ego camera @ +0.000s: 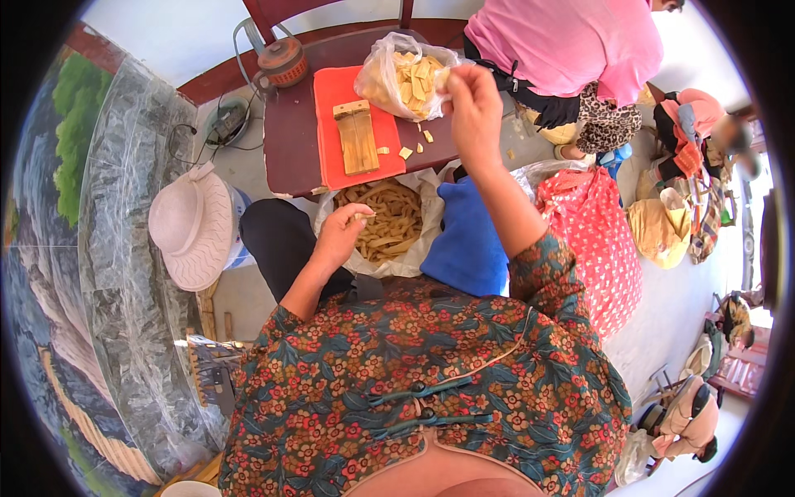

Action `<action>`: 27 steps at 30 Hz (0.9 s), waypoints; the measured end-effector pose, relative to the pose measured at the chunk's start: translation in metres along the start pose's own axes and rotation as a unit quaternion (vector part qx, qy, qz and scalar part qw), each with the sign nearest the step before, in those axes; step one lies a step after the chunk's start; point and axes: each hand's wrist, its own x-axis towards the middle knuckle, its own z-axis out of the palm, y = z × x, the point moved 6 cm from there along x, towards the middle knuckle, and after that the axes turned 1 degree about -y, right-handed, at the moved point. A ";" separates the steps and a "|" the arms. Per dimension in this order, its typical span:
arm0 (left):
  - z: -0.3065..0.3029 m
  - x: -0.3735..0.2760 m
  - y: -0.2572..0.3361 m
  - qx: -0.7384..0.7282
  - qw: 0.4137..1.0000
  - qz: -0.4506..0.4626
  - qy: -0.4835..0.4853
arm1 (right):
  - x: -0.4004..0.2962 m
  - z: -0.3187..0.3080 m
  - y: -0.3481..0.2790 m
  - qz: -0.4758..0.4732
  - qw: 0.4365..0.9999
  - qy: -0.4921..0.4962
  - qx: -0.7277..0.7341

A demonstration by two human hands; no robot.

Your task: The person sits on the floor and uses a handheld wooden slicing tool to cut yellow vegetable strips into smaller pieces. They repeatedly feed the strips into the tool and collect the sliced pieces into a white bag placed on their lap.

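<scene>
My left hand pinches a small pale piece above a white-lined container full of brownish-yellow dried strips. At the right edge of a clear plastic bag, my right hand is raised with thumb and forefinger together on a blurred pale yellow piece. Flat yellow pieces fill the bag. Left of it, on a red mat, lies a wooden block with a crosspiece at its far end. Several small chips are scattered near the mat's right edge.
A dark red table bears a lidded brown pot. A pale hat rests to the left, near a basin with cables. Blue cloth and a red patterned cloth bundle are at right. A person in pink and other people are nearby.
</scene>
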 end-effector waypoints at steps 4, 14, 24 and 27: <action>0.001 0.008 -0.015 0.010 0.997 0.079 0.008 | 0.059 0.004 0.060 -0.126 0.971 0.012 -0.200; 0.021 0.003 -0.050 0.286 0.951 0.109 0.035 | -0.094 -0.011 0.142 0.117 0.893 -0.300 -0.313; 0.095 -0.031 -0.069 0.384 0.897 0.035 -0.218 | -0.185 -0.011 0.215 0.166 0.780 -0.403 -0.449; 0.104 -0.032 -0.066 0.390 0.883 0.062 -0.254 | -0.159 -0.009 0.209 0.090 0.821 -0.334 -0.454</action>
